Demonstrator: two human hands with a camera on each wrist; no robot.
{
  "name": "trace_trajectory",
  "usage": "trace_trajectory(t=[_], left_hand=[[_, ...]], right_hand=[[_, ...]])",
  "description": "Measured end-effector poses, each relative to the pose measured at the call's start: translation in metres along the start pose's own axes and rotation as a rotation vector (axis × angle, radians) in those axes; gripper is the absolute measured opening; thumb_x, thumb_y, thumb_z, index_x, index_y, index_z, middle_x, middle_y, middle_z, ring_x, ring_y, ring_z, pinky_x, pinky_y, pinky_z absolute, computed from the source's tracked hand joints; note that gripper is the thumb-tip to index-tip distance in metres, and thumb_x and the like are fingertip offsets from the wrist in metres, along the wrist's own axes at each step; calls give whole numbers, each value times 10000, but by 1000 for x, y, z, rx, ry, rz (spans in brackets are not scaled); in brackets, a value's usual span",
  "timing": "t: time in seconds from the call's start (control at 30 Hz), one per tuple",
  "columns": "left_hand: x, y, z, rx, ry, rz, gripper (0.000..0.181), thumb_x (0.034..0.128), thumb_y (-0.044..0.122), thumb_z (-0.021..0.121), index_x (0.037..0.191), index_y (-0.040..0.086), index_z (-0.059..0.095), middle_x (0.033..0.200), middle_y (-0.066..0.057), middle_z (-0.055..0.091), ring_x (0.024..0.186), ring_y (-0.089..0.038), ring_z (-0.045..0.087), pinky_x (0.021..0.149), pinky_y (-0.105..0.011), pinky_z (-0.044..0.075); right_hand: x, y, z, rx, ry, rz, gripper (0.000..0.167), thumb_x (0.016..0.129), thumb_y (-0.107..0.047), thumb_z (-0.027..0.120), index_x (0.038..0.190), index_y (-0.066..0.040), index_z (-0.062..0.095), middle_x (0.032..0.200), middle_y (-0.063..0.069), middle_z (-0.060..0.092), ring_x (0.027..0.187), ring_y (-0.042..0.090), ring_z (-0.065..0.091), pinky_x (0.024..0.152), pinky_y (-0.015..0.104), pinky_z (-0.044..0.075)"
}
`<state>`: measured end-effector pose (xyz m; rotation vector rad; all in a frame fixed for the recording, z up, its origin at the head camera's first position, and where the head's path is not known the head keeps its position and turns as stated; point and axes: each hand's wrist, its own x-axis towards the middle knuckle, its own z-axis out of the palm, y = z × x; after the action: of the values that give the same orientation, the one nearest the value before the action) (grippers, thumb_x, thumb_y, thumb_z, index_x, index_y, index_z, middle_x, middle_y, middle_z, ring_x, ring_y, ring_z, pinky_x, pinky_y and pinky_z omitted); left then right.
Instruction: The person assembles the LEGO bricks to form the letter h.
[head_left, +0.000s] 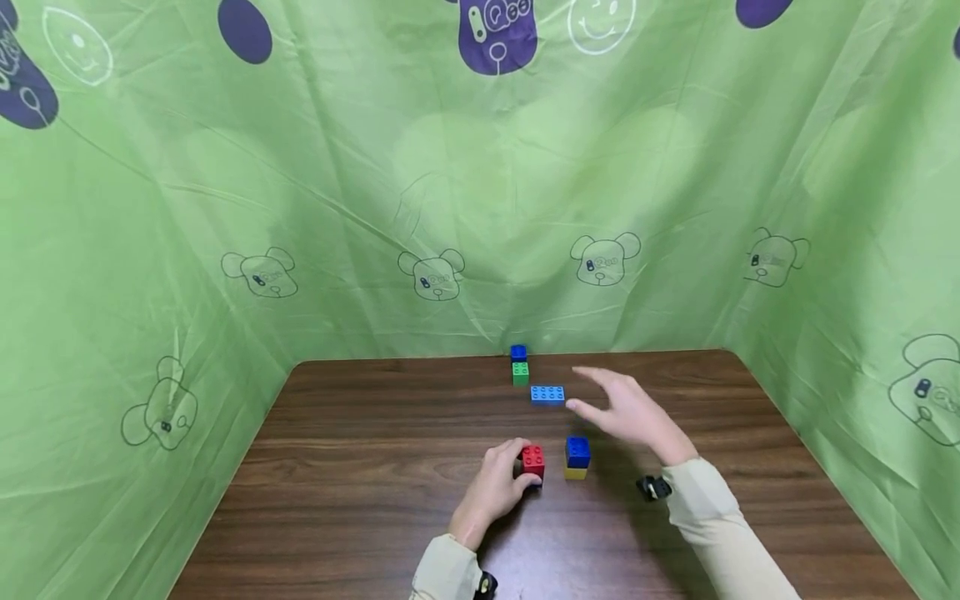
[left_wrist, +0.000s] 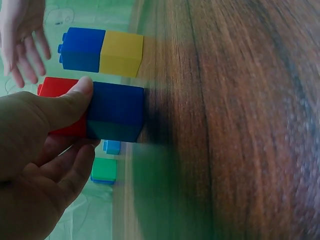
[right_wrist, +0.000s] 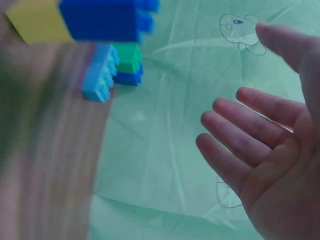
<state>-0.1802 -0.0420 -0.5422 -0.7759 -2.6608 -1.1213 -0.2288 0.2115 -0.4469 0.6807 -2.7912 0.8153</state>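
- Counter: wood-grained, beneath everything.
- Right hand: above it, fingers spread, holding nothing.
- Left hand: grips the red-and-blue stack, long axis upright.
- Blue-and-yellow stack: upright between the hands, nearer the left.
- Light-blue brick: beyond the left hand, lying crosswise.

The brown wood-grain bench carries a blue-on-yellow toy-brick stack, a light-blue eight-stud brick, and a green brick before a dark-blue brick.
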Motion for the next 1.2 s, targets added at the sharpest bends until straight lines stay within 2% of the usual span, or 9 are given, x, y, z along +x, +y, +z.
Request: trace_trajectory(t=[0.13,0.27,0.4,0.57,0.7,0.87,1.2], left_hand=[[0,-1,1,5,2,-6,384,836,140,839,1172,72,666,1079,-49,730,1005,-159,685,900,-306,559],[0,-1,1,-1,-2,-10,389,833,134,840,1176,66,668,1082,-48,732,1008,-154,684,897,-299,559],[0,-1,2,-6,-9,-13,393,832,129,841,1179,63,670,1079,-45,731,1006,-148,682,896,-301,560],[0,-1,3,-15,-14,-14,389,832,127,840,1174,64,668,1066,-52,732,998,-141,683,880,-294,563],[1,-2,3,-14,-1,-12,390,826,122,844,1168,62,666,1059,-64,735,990,-148,689,872,-295,568],[0,-1,4,-10,-6,-14,388,826,131,845,1163,67,664,1059,-63,736,1001,-154,692,877,-300,568],[-1,-2,3,-6,-7,-17,381,837,137,836,1169,71,661,1064,-62,732,1013,-165,694,887,-319,567]], right_hand=[[28,4,-7,-32,2,-20,621,961,-409,691,1426,-23,548,1421,169,598,1315,369,560,1079,544,449],[54,9,-4,-41,-43,-19,584,966,-363,693,1419,-20,555,1412,174,603,1312,372,561,1081,544,448],[72,15,9,-54,-108,-19,537,961,-300,707,1398,-17,576,1382,174,625,1294,368,576,1076,534,456],[87,22,32,-93,-228,17,483,971,-280,699,1371,-27,606,1359,158,641,1275,353,589,1050,521,480],[92,27,47,-112,-323,53,466,968,-237,703,1367,-14,610,1355,169,641,1252,347,604,1026,516,500],[85,37,67,-163,-401,70,469,953,-212,725,1371,-33,611,1355,156,643,1251,332,606,1022,492,508],[78,46,84,-209,-387,61,447,927,-179,756,1336,-52,630,1304,159,651,1209,329,615,1008,478,519]])
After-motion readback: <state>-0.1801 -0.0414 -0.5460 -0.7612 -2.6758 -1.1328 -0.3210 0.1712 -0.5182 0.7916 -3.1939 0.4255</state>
